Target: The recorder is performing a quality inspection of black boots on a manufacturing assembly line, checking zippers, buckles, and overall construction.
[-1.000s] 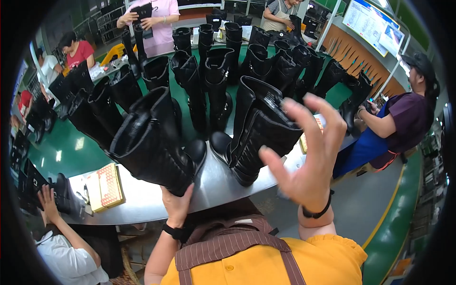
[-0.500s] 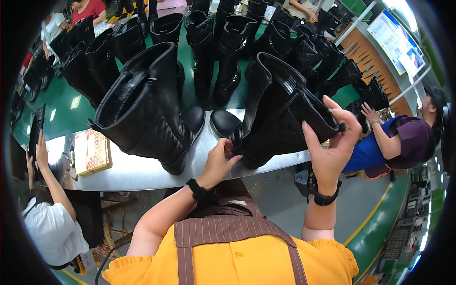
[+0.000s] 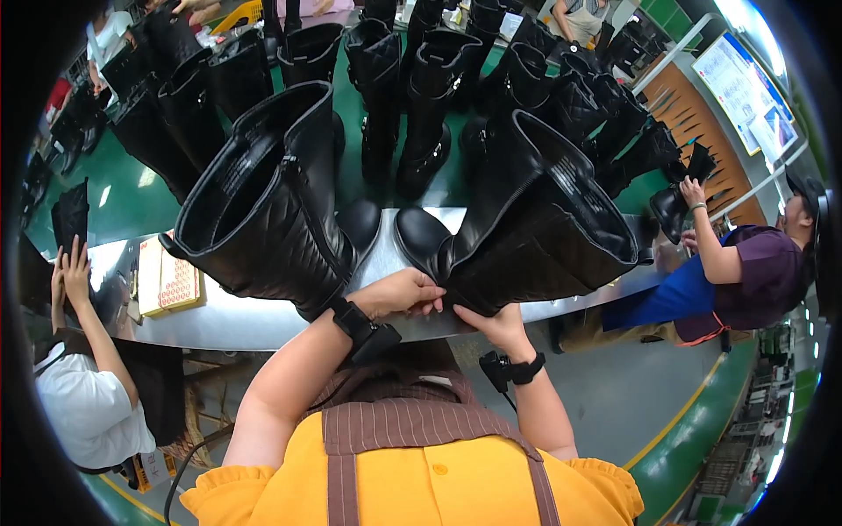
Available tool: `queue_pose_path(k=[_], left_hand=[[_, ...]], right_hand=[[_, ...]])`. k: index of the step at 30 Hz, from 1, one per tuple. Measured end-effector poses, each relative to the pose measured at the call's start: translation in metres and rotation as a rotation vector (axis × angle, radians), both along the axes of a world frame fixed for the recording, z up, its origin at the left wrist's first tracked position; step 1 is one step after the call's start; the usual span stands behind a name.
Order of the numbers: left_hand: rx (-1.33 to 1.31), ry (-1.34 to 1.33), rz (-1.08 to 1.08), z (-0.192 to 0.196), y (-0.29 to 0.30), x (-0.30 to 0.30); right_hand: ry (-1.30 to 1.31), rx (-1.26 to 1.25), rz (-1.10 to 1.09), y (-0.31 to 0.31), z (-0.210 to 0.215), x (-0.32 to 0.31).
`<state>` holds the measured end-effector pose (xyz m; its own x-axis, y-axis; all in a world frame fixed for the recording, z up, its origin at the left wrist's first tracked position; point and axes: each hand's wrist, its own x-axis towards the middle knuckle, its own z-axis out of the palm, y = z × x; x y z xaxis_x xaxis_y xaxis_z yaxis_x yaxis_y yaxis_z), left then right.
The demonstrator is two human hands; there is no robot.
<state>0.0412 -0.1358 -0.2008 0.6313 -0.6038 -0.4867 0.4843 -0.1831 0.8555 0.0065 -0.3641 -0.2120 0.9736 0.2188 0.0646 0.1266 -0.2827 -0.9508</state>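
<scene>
Left hand (image 3: 410, 294): fingertips bunched at the ankle; pinched item, if any, indistinct. Right hand (image 3: 498, 328): thumb extended by heel, fingers partly hidden, closure undeterminable. Tall black boot (image 3: 544, 241): rounded toe, wide-mouthed shaft leaning right; on metal worktop (image 3: 250, 316), just beyond hands. Right hand lowered from shaft rim since earlier frame.

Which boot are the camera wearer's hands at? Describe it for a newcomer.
Find the steel strip along the near side. Midway stand a left boot and a right boot, both black, toes facing each other. Take the right one: its toe points left, and the wearer's left hand and right hand are both at its lower end.
</scene>
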Motion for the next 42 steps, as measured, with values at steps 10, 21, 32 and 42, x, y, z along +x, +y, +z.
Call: queue_pose_path(k=[10, 21, 32, 42], left_hand=[[-0.667, -0.23, 0.212, 0.201, -0.013, -0.02], [1.208, -0.511, 0.381, 0.07, 0.108, -0.134], [-0.265, -0.395, 0.987, 0.007, 0.067, -0.09], [-0.076, -0.505, 0.842, 0.018, 0.04, -0.085]], right_hand=[[-0.125, 0.003, 0.002, 0.007, 0.014, -0.001], [0.113, -0.086, 0.28, -0.002, 0.04, 0.015], [0.22, 0.69, -0.034, 0.057, 0.01, -0.019], [0.029, 0.368, 0.133, 0.055, 0.039, -0.019]])
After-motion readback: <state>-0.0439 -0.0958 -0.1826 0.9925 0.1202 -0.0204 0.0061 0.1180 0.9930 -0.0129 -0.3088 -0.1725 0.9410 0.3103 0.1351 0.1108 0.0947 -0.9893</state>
